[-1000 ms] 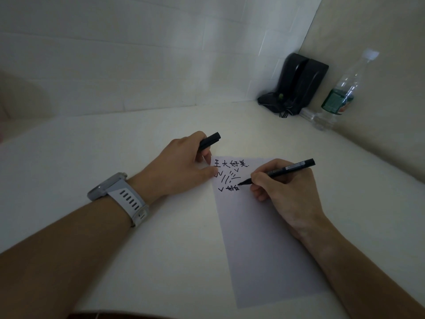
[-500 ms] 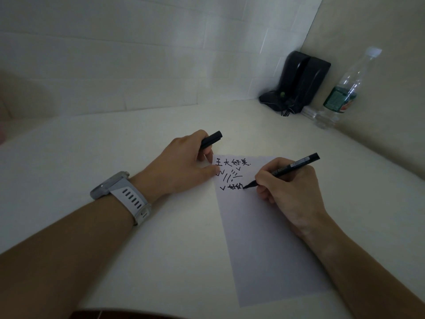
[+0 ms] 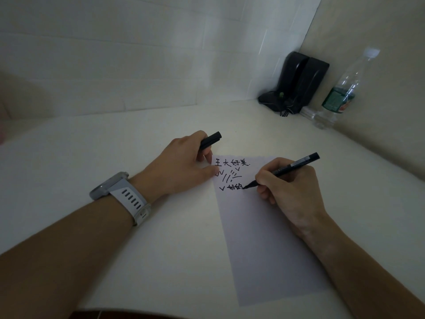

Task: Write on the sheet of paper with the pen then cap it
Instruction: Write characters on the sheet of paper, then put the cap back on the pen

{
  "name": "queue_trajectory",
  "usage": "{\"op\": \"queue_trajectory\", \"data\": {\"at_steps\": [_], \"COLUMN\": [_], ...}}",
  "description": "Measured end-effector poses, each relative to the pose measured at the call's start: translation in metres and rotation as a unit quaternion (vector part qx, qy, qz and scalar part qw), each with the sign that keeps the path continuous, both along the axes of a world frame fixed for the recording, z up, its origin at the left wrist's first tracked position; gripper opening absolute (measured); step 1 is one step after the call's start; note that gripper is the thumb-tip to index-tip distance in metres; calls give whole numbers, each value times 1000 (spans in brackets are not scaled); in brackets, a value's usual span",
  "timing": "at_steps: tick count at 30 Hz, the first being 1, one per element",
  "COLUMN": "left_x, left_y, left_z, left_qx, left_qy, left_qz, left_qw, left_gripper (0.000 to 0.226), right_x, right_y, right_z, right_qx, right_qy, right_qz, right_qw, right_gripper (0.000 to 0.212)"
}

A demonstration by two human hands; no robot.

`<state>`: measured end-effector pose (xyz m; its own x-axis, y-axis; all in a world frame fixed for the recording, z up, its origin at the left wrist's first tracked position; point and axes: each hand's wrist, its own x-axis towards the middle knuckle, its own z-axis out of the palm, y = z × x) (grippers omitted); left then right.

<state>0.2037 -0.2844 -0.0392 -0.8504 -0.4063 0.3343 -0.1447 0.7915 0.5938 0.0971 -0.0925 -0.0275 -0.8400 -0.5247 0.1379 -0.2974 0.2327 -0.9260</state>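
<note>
While the right hand [image 3: 292,192] is gripping the pen [image 3: 282,172] tip-down on the sheet of paper [image 3: 264,238] and the left hand [image 3: 184,164], clutching the cap [image 3: 210,140], is pinning its corner on the desk [image 3: 161,261], fresh ink risks smearing under the writing palm.

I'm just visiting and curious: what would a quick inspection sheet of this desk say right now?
Surface: pale table, dimly lit.
Job's things: sheet of paper lying flat, black writing near its top; pen tip on the paper; pen cap off the pen.
Clutter: plastic water bottle and two black speakers in the far corner.
Hands: right hand grips the pen; left hand holds the cap and rests on the paper's corner; watch on the left wrist.
Cables: dark cords at the speakers' base.
Surroundings: tiled wall.
</note>
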Motion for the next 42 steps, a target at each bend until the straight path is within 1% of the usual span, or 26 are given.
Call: {"op": "queue_trajectory", "data": {"at_steps": [2, 6, 9, 12, 16, 19, 21, 22, 23, 24, 26, 28, 29, 30, 32, 33, 34, 35, 36, 37, 38, 39, 40, 41, 42], "left_x": [0, 0, -1, -1, 0, 1, 1, 2, 2, 2, 3, 3, 4, 4, 4, 4, 5, 5, 5, 4, 5, 4, 4, 4, 4], "left_y": [0, 0, 0, 1, 1, 3, 3, 3, 3, 4, 5, 7, 8, 9, 11, 11, 11, 10, 9, 9, 8, 6, 5, 4, 2], "left_z": [0, 0, 0, 1, 2, 4, 5, 5, 5, 6, 6, 7, 9, 10, 13, 13, 13, 14, 13, 12, 10, 9, 7, 6, 5], "left_qx": [-1, 0, -1, -1, 0, -2, -4, -4, -3, -2, 9, 18, 23, 32, 43, 44, 43, 41, 38, 37, 39, 43, 35, 1, -52], "left_qy": [2, -4, -7, -9, -9, -11, -10, -10, -10, -9, -9, -7, -8, -11, -13, -13, -12, -9, -7, -7, -10, -14, -13, -7, 0], "left_qz": [-1, 2, 5, 6, 6, 9, 9, 8, 7, 6, 7, 8, 11, 15, 18, 18, 15, 11, 8, 8, 6, 3, -1, -9, -25], "left_qw": [1000, 1000, 1000, 1000, 1000, 1000, 1000, 1000, 1000, 1000, 1000, 1000, 1000, 999, 999, 999, 999, 999, 999, 999, 999, 999, 999, 1000, 998], "left_gripper": [43, 44, 43, 42, 43, 44, 43, 42, 41, 39, 36, 33, 31, 29, 26, 26, 25, 23, 20, 18, 17, 19, 23, 27, 27], "right_x": [0, -2, -3, -4, -5, -8, -9, -9, -8, -9, -11, -15, -17, -19, -21, -22, -22, -21, -19, -15, -11, -8, -7, -7, -9], "right_y": [-2, 1, 2, 1, 2, 2, 2, 2, 2, 1, 1, 4, 5, 7, 8, 7, 7, 7, 8, 8, 6, 5, 4, 3, 4], "right_z": [-1, -1, -1, -1, -3, -2, 1, 3, 6, 8, 14, 19, 20, 21, 20, 20, 19, 17, 15, 13, 10, 7, 6, 6, 7], "right_qx": [8, -2, 0, 10, 7, -56, -106, -133, -167, -208, -292, -362, -388, -405, -419, -417, -410, -389, -348, -293, -242, -217, -212, -213, -220], "right_qy": [1, 9, 6, 2, 3, 1, -34, -69, -118, -182, -315, -405, -431, -445, -454, -446, -413, -334, -203, -49, 79, 149, 168, 150, 106], "right_qz": [-3, -9, -14, -18, -41, -74, -49, -22, 12, 47, 100, 118, 119, 116, 114, 109, 95, 73, 40, 10, -5, -5, 1, 6, 16], "right_qw": [1000, 1000, 1000, 1000, 999, 996, 993, 989, 979, 960, 897, 831, 806, 791, 778, 784, 808, 856, 914, 955, 967, 965, 963, 965, 970], "right_gripper": [7, 7, 11, 7, 7, 7, 8, 7, 6, 4, 4, 10, 13, 16, 18, 18, 16, 15, 15, 16, 16, 16, 17, 17, 18]}}
